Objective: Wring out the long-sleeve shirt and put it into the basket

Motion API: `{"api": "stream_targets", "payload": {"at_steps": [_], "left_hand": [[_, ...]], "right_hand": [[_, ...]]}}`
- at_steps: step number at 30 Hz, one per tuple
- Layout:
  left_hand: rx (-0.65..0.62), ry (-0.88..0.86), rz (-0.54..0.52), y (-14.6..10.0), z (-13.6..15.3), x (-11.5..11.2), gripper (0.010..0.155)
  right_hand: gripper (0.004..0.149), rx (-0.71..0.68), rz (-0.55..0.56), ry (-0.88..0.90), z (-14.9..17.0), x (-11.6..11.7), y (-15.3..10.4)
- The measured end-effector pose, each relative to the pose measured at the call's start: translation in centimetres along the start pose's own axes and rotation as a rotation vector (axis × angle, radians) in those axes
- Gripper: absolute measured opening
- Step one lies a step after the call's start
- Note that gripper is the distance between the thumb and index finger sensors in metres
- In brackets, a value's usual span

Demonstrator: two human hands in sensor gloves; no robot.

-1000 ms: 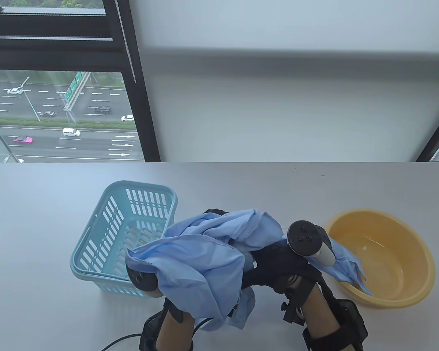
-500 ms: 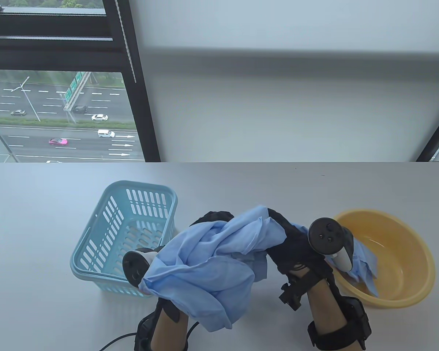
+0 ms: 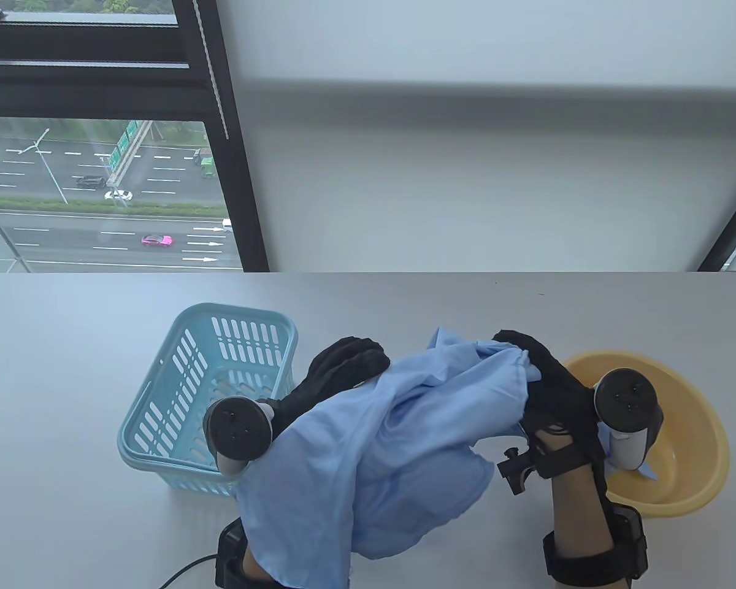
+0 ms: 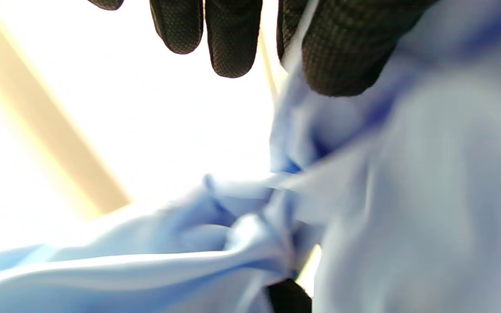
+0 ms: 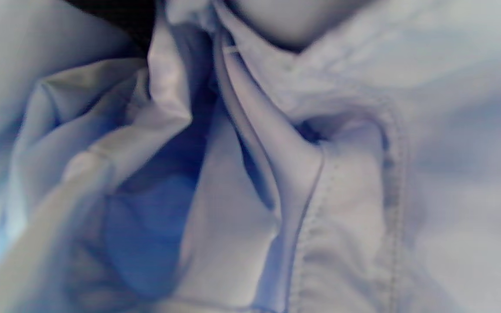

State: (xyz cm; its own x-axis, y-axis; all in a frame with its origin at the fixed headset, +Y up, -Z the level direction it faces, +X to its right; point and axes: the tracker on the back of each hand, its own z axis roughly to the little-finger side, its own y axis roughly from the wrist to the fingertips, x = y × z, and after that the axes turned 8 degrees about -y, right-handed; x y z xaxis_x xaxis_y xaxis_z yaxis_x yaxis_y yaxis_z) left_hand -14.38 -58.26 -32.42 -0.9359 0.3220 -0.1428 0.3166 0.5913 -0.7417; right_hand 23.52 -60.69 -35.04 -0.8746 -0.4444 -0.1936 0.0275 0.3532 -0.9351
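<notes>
Light-blue long-sleeve cotton shirt [image 3: 398, 454] bunched, held above grey surface [image 3: 67, 343] between slotted pale-blue plastic basket [image 3: 190, 392] and round yellow plastic basin [image 3: 705, 442]. Black-gloved left hand [image 3: 337, 374] grips shirt's left part, fingers curled into cloth. Black-gloved right hand [image 3: 546, 380] clutches shirt's right end near basin rim. Shirt tail drapes over left forearm.

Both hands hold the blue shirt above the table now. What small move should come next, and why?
Probably carry the shirt leftward toward the basket. The left hand and right hand grip it above the table between the basket and the basin, and the basket holds no cloth yet.
</notes>
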Motion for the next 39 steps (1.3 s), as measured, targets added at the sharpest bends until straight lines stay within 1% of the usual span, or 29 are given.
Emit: {"api": "stream_targets", "payload": {"at_steps": [2, 4, 7, 9, 11, 14, 16, 18, 20, 23, 24, 25, 27, 28, 29, 31, 33, 36, 39], "left_hand": [[0.03, 0.02, -0.034, -0.3, 0.7, 0.8, 0.054], [0.05, 0.004, -0.058, -0.6, 1.3, 1.7, 0.053], [0.059, -0.089, -0.083, -1.1, 1.8, 2.9, 0.055], [0.052, -0.145, -0.084, -1.2, 1.8, 3.1, 0.057], [0.047, -0.139, -0.068, -1.1, 1.4, 2.9, 0.062], [0.038, -0.086, -0.008, -0.6, 0.6, 1.6, 0.075], [0.032, -0.037, 0.088, 0.1, 0.0, -0.4, 0.088], [0.031, -0.017, 0.18, 0.7, -0.3, -2.6, 0.099], [0.036, -0.017, 0.295, 1.2, -0.1, -5.4, 0.11], [0.046, -0.047, 0.379, 1.6, 0.7, -8.7, 0.126], [0.051, -0.072, 0.402, 1.6, 1.0, -9.3, 0.129], [0.06, -0.099, 0.404, 1.6, 1.3, -9.9, 0.131], [0.038, -0.107, 0.361, 1.5, 1.6, -10.5, 0.13], [0.02, -0.086, 0.301, 1.4, 1.6, -10.7, 0.128], [0.006, -0.077, 0.242, 1.2, 1.6, -10.8, 0.124], [-0.011, -0.089, 0.069, 0.9, 1.8, -10.8, 0.109], [-0.02, -0.108, -0.023, 0.7, 1.9, -10.7, 0.094], [-0.057, -0.084, -0.118, 0.4, 1.4, -10.0, 0.076], [-0.089, -0.059, -0.177, 0.2, 0.5, -8.9, 0.07]], "right_hand": [[0.043, 0.02, 0.065, 0.001, 0.3, -1.1, -0.1], [0.042, 0.023, 0.124, -0.037, 0.3, -2.3, -0.4], [0.043, 0.016, 0.199, -0.15, -0.4, -3.6, -1.0], [0.043, -0.006, 0.252, -0.209, -1.3, -4.0, -1.5], [0.043, -0.028, 0.277, -0.249, -1.9, -4.1, -1.8], [0.044, -0.053, 0.289, -0.268, -2.9, -3.8, -2.1], [0.045, -0.078, 0.248, -0.249, -3.6, -3.2, -2.2], [0.045, -0.102, 0.195, -0.217, -4.3, -2.6, -2.3], [0.046, -0.133, 0.131, -0.187, -5.2, -1.7, -2.5], [0.046, -0.206, 0.012, -0.135, -6.7, -0.2, -2.8], [0.046, -0.225, -0.026, -0.106, -7.0, 0.3, -2.9], [0.046, -0.245, -0.096, -0.042, -7.3, 0.9, -2.9], [0.046, -0.268, -0.206, 0.055, -7.8, 2.0, -3.0], [0.046, -0.285, -0.246, 0.08, -8.0, 2.5, -3.0], [0.047, -0.294, -0.262, 0.08, -8.1, 2.8, -3.1], [0.047, -0.305, -0.26, 0.06, -8.4, 3.1, -3.3], [0.049, -0.321, -0.269, 0.045, -8.7, 3.1, -3.4], [0.054, -0.345, -0.281, 0.051, -9.0, 2.8, -3.7], [0.065, -0.396, -0.263, 0.018, -9.4, 1.8, -3.9]]}}
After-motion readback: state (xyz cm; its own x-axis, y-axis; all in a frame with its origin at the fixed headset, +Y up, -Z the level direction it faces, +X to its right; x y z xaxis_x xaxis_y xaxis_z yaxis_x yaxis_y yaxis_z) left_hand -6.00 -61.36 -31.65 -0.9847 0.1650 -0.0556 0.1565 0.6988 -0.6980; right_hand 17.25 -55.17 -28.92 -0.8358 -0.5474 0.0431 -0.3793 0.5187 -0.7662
